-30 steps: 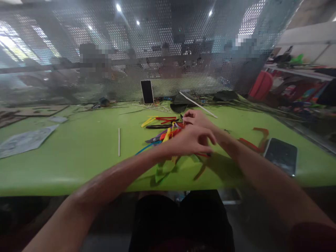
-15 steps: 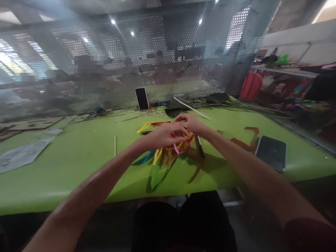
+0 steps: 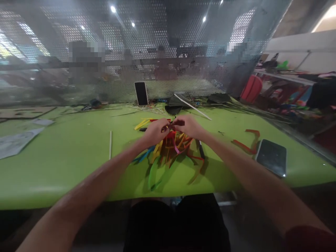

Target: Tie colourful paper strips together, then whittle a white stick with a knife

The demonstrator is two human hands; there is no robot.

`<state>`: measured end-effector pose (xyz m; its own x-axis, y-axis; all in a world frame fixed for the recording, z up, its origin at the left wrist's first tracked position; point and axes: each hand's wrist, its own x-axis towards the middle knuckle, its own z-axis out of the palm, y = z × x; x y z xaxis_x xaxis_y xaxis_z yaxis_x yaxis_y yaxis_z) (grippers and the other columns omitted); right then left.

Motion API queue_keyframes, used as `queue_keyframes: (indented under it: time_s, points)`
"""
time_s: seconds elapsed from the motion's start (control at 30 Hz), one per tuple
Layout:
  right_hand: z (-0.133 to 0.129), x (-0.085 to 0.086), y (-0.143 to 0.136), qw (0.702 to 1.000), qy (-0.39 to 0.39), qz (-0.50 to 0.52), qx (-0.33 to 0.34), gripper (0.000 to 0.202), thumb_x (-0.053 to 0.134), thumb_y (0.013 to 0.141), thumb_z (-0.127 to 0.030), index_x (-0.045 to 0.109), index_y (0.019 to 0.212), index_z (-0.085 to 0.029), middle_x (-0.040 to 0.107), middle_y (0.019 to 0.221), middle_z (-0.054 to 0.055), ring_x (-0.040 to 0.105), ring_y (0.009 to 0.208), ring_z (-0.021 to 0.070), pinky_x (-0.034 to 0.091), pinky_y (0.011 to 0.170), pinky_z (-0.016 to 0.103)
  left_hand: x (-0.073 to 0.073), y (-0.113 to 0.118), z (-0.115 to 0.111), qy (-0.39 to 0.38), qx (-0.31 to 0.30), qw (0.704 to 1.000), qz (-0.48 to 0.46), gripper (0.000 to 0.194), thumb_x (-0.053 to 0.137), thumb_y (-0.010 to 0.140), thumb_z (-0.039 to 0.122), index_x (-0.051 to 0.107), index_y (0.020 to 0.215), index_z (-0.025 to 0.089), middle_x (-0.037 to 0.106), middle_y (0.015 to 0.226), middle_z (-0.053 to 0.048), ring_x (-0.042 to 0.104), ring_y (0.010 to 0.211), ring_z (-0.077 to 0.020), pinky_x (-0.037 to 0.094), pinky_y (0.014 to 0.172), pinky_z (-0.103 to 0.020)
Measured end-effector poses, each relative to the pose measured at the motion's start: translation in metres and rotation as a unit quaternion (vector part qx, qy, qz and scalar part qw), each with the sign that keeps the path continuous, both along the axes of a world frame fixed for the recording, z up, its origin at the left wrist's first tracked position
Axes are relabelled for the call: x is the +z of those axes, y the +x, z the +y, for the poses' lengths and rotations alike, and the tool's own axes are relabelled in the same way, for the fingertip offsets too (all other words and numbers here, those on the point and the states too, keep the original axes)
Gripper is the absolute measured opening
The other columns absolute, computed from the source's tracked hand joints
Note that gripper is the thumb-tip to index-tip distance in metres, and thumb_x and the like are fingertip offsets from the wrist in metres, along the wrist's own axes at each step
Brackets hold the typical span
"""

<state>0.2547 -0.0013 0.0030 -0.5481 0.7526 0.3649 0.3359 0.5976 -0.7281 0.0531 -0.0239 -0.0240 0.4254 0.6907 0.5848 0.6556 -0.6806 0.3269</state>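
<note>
Small overhead lights and brighter patches at upper left and right lit a dim, hazy scene

Soft shadows fell beneath the hands; faint glare marked the green tabletop (image 3: pixel 65 175), while wide-angle distortion stretched the edges.

Surface (image 3: pixel 65 175): green, smooth, extending left and right of the fingers (image 3: pixel 181 118). Screen (image 3: pixel 154 35): grey, perforated, upright beyond the fingers. Lights (image 3: pixel 113 9): small white points on or through the screen, above the fingers. Window (image 3: pixel 6 47): bright, far left of the fingers, blurred. Wall (image 3: pixel 317 43): pale, far right of the fingers. Table (image 3: pixel 290 77): cluttered, before the wall; red object (image 3: pixel 252 88) adjacent. Area below the surface: dark.
</note>
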Motion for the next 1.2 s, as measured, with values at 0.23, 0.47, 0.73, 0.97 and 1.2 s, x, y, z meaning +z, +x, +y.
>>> queue_keyframes:
  time_s: [0.23,0.47,0.73,0.97,1.2]
  points:
    - [-0.009,0.004,-0.003,0.988,0.142,-0.063,-0.010,0.005,0.062,0.083,-0.015,0.067,0.082,-0.014,0.059,0.075,0.001,0.049,0.069,0.0139,0.034,0.066,0.027,0.005,-0.003,-0.003,-0.037,-0.007,0.997,-0.061,0.014,0.053,0.083,0.020,0.066,0.078,0.017,0.066,0.077,-0.004,0.056,0.071,-0.0152,0.043,0.067,-0.027]
    - [-0.015,0.006,-0.004,0.969,0.203,-0.138,-0.029,0.009,0.059,0.087,-0.015,0.066,0.084,-0.018,0.063,0.083,0.006,0.052,0.077,0.0188,0.035,0.071,0.030,0.010,-0.001,-0.006,-0.099,0.012,0.990,-0.097,0.019,0.057,0.086,0.031,0.065,0.077,0.017,0.065,0.075,-0.003,0.056,0.070,-0.0157,0.042,0.067,-0.027]
    - [-0.011,0.004,-0.005,0.986,0.132,-0.091,-0.032,0.011,0.058,0.088,-0.017,0.067,0.080,-0.017,0.062,0.078,0.005,0.053,0.073,0.0184,0.036,0.071,0.031,0.007,-0.002,-0.006,-0.017,-0.009,0.998,-0.066,0.013,0.053,0.086,0.018,0.066,0.087,0.016,0.064,0.086,-0.006,0.057,0.079,-0.0170,0.043,0.073,-0.029]
    - [-0.013,0.008,-0.005,0.992,0.113,-0.041,-0.032,0.009,0.062,0.090,-0.021,0.066,0.084,-0.015,0.063,0.082,0.005,0.054,0.075,0.0178,0.038,0.071,0.031,0.014,0.001,-0.008,-0.244,-0.077,0.928,-0.272,0.014,0.062,0.085,0.026,0.059,0.092,0.015,0.065,0.081,-0.002,0.065,0.069,-0.0135,0.052,0.067,-0.026]
    - [-0.013,0.010,-0.004,0.994,0.109,-0.027,-0.016,0.006,0.064,0.087,-0.020,0.065,0.082,-0.018,0.064,0.081,0.004,0.054,0.075,0.0177,0.040,0.074,0.031,0.019,-0.002,-0.009,-0.396,-0.093,0.846,-0.345,0.024,0.077,0.079,0.034,0.064,0.088,0.014,0.066,0.076,-0.002,0.063,0.066,-0.0118,0.049,0.057,-0.022]
